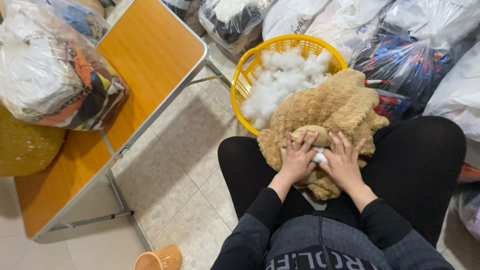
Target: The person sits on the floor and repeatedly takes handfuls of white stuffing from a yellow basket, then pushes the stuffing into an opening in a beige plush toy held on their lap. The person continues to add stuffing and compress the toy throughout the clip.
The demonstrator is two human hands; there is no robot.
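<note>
Both hands — left hand, right hand — on tan plush toy

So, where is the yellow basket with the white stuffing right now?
In the head view, the yellow basket stands on the tiled floor at upper centre, just beyond the tan plush toy on the person's lap, right of the folding table.

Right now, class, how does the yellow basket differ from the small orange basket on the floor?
The yellow basket is far larger than the small orange basket. The yellow basket holds white stuffing; the orange basket's contents cannot be seen. The yellow one sits beside the tan plush toy, the orange one apart, near the table leg. Both have slotted walls.
</note>
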